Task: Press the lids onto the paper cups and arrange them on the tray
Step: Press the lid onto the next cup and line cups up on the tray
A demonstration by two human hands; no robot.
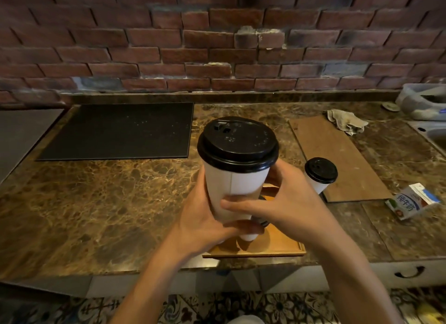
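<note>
A tall white paper cup [237, 183] with a black lid [237, 143] on its rim is held up in the air, close to the camera, above the wooden tray [282, 247]. My left hand [205, 217] wraps its lower left side and my right hand [284, 203] grips its lower right side. Beneath the hands another lidded cup [248, 236] stands on the tray, mostly hidden. A third white cup with a black lid [319, 172] stands to the right, at the edge of a wooden board [342, 154].
A black mat [120, 130] lies at the back left of the marble counter [96, 203]. A crumpled cloth [347, 122], a plastic container [424, 101] and a sink edge [432, 135] are at the right. A milk carton [410, 201] lies right of the board.
</note>
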